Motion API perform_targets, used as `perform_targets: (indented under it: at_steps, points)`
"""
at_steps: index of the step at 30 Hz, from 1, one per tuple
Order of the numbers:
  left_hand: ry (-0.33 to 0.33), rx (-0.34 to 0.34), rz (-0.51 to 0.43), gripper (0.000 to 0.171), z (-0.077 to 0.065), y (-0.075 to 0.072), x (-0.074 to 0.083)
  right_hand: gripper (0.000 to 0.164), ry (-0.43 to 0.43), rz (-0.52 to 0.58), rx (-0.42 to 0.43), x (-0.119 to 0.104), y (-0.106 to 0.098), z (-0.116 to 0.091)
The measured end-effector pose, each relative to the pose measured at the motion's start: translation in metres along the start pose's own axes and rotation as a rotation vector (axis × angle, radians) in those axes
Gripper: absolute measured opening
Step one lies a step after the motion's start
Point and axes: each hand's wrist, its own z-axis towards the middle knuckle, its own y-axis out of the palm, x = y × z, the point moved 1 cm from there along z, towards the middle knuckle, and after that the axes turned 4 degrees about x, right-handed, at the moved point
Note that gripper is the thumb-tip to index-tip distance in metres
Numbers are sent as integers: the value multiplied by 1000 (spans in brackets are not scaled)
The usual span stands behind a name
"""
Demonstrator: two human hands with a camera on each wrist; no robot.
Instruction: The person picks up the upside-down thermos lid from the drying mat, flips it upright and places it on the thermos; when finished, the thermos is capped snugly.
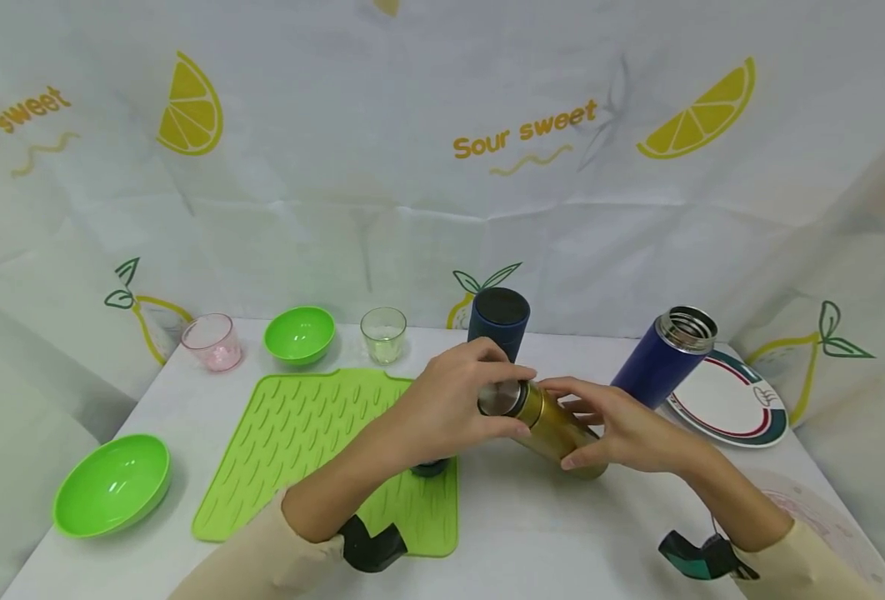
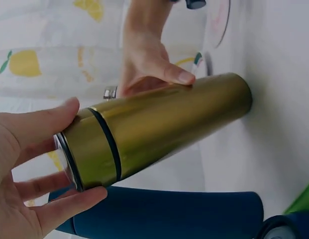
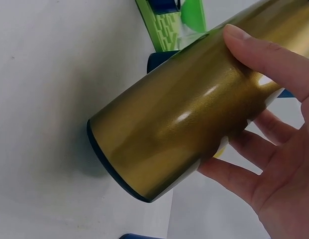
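Observation:
A gold thermos [image 1: 558,433] leans to the left over the white table, its dark-ringed base close to the surface. My left hand [image 1: 442,404] grips its lid [image 2: 88,149], thumb on one side and fingers on the other. Around the lower body curls my right hand [image 1: 626,427], with the thumb [image 3: 273,57] across the near side. Behind the left fingers stands a dark blue bottle [image 1: 498,321], capped and upright. An uncapped blue thermos [image 1: 656,362], with a steel neck, is beside the right hand. On the mat a small dark lid [image 1: 431,468] is mostly hidden by my left arm.
A green ridged mat [image 1: 285,450] lies left of centre. Green bowls, a large one [image 1: 112,487] and a small one [image 1: 300,335], stand left and behind, near a pink glass [image 1: 213,342] and a clear glass [image 1: 384,335]. A rimmed plate [image 1: 727,400] is at right.

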Motion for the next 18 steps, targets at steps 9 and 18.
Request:
perform_targets:
  at_steps: [9,18]
  points:
    - [203,-56,-93,49,3,-2,-8,85,-16,-1,-4,2,0,0]
    - [88,21,-73,52,2,1,-5,85,5,-17,20,3,1,-3]
